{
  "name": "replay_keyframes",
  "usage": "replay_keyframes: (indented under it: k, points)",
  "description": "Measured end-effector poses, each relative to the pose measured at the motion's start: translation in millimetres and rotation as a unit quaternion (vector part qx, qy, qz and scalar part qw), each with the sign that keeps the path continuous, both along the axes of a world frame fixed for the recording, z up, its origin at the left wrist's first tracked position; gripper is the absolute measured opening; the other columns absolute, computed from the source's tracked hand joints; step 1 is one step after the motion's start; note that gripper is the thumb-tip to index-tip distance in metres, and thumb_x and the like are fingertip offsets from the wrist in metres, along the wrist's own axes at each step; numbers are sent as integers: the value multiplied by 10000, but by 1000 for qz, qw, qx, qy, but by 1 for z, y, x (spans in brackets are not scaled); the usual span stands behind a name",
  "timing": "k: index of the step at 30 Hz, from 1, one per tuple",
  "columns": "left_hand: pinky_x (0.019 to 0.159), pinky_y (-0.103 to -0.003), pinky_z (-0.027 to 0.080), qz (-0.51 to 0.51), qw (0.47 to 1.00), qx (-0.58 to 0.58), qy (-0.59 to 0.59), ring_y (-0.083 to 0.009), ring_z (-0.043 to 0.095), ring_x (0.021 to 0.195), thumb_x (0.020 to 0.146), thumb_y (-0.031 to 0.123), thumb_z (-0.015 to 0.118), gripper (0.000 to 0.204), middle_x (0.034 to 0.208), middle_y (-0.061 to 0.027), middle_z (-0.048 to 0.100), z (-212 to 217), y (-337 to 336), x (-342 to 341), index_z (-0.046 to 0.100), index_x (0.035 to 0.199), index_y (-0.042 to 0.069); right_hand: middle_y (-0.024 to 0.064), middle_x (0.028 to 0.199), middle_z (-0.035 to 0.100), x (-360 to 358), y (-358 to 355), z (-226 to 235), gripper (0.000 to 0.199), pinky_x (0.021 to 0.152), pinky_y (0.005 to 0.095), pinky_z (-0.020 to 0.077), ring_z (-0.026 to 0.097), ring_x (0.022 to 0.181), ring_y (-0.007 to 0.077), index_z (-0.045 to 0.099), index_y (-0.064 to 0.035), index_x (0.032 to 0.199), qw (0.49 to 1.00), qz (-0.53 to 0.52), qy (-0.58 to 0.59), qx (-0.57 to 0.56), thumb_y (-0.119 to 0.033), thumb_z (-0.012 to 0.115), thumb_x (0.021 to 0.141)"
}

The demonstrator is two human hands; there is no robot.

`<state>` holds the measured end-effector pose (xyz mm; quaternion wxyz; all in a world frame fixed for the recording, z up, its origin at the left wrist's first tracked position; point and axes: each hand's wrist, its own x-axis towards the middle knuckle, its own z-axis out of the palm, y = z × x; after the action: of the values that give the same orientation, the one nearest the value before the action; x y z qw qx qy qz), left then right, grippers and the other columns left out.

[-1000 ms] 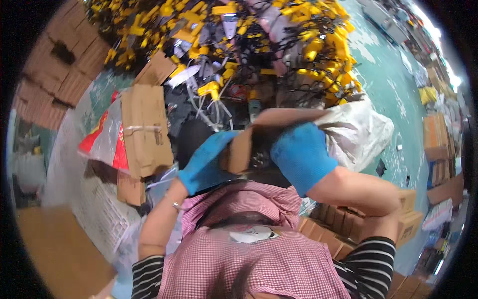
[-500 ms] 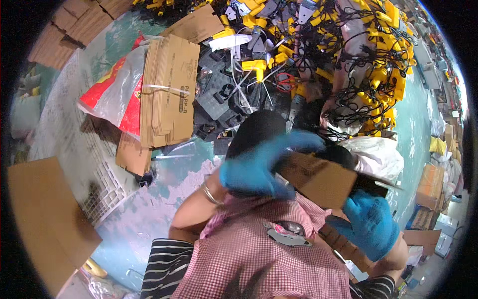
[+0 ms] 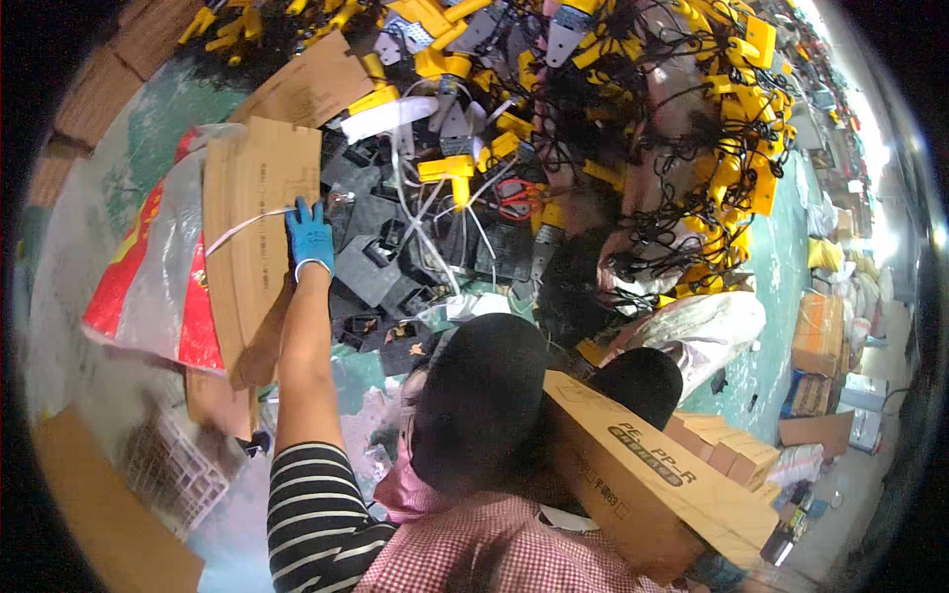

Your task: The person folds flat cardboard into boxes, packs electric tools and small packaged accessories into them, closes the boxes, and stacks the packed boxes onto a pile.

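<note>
My left hand point(image 3: 311, 235), in a blue glove, reaches forward with its fingers spread against the right edge of a bundle of flattened cardboard boxes point(image 3: 259, 183). A white strap point(image 3: 242, 228) runs around that bundle, close to my fingertips. At the lower right, a long folded cardboard box point(image 3: 657, 465) lies tilted across my lap beside my dark-clad knees. My right hand point(image 3: 714, 571), also gloved, holds the near right end of this box from below; its fingers are mostly hidden by the cardboard.
Black plastic cases point(image 3: 371, 262) lie ahead, with orange-handled scissors point(image 3: 517, 198) close by. Yellow tools point(image 3: 736, 188) with tangled black cords fill the far right. A white sack point(image 3: 702, 331) sits beyond my knees; more cardboard boxes point(image 3: 727, 450) stand at right. A cardboard sheet point(image 3: 99, 504) is at lower left.
My left hand has left the cardboard box at my lap and stretched forward left to the strapped bundle. The box now lies lengthwise toward the lower right, and my right hand has moved down with it.
</note>
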<state>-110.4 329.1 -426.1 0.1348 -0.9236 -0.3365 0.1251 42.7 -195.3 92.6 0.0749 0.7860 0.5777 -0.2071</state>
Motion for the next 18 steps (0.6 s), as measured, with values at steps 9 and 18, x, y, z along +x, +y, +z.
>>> replay_keyframes:
  k: [9, 18]
  points:
    - [939, -435, 488, -25, 846, -208, -489, -336, 613, 1040, 921, 9, 579, 183, 1158, -216, 633, 76, -45, -58, 609, 1086, -65, 121, 1243, 602, 28, 19, -16, 422, 932, 414, 493, 599, 1117, 288, 575, -111, 1326, 995, -36, -82, 49, -175, 590, 909]
    - [1000, -444, 450, 41, 708, -98, -698, -340, 554, 1181, 986, 142, 578, 217, 1322, -203, 558, 361, -247, -52, 581, 1095, -46, 20, 947, 600, 18, 10, -58, 427, 834, 366, 516, 615, 926, 196, 653, -151, 1150, 929, 140, -128, 318, -130, 678, 724]
